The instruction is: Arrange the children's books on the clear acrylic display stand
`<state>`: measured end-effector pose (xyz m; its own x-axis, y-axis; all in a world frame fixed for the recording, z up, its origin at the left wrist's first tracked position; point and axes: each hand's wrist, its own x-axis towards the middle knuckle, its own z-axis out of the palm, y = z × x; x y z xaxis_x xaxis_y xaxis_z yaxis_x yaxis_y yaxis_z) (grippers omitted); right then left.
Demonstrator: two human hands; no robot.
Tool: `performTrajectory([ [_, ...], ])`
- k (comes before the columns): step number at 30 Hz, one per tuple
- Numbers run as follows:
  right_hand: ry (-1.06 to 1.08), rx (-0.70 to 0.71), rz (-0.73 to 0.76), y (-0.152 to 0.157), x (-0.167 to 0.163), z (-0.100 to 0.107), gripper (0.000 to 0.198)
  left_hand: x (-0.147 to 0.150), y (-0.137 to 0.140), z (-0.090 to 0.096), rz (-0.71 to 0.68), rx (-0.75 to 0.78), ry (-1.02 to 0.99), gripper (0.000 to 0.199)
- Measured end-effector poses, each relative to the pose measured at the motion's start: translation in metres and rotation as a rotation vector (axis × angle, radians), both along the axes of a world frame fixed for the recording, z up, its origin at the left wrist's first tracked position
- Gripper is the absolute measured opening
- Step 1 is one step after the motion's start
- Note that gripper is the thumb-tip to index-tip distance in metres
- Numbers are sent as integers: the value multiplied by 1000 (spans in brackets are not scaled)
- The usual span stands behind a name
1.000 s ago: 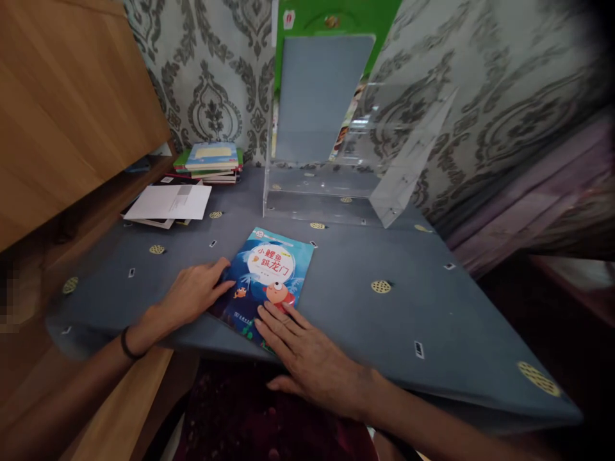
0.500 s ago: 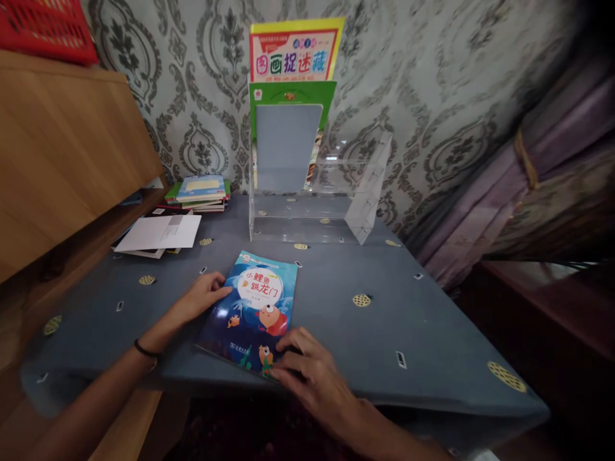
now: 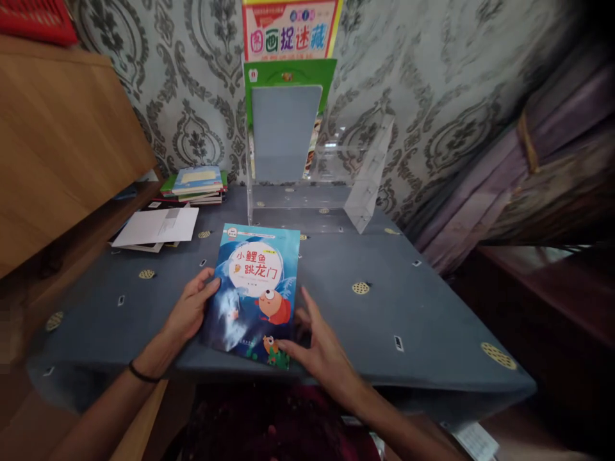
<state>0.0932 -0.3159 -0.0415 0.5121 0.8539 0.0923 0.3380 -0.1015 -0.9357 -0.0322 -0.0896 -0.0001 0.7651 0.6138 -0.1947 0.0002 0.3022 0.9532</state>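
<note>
A blue picture book (image 3: 254,307) with a round white title panel and orange fish is tipped up near the table's front edge, its cover facing me. My left hand (image 3: 189,308) grips its left side, thumb on the cover and fingers behind. On the lower right edge, my right hand (image 3: 327,355) has its thumb against the cover; the index finger stretches upward and the other fingers are partly hidden beside the edge. Beyond the book stands a clear acrylic rack (image 3: 368,182). It holds a green-bordered book (image 3: 288,131) in front of a yellow-and-red-edged book (image 3: 291,32).
A patterned blue-grey cloth covers the table (image 3: 398,301). At the back left are a stack of books (image 3: 196,186) and a white booklet (image 3: 156,227) on other books. A wooden cabinet (image 3: 62,141) borders the left; a tied curtain (image 3: 485,198) hangs at right.
The picture book has gone from lying nearly flat to tilted up towards me. My left hand has moved with it, and my right hand has shifted up along its right edge, fingers straighter.
</note>
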Motion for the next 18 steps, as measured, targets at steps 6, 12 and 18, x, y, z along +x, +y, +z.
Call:
performTrajectory([
  [6,372,162,329,9,8,29,54,-3,-4,2,132,-94,-88,51],
  [12,45,115,306,20,36,47,39,0,8,4,152,-154,-210,59],
  [18,-246,125,110,34,58,24,34,-3,22,-5,195,-104,-143,50],
])
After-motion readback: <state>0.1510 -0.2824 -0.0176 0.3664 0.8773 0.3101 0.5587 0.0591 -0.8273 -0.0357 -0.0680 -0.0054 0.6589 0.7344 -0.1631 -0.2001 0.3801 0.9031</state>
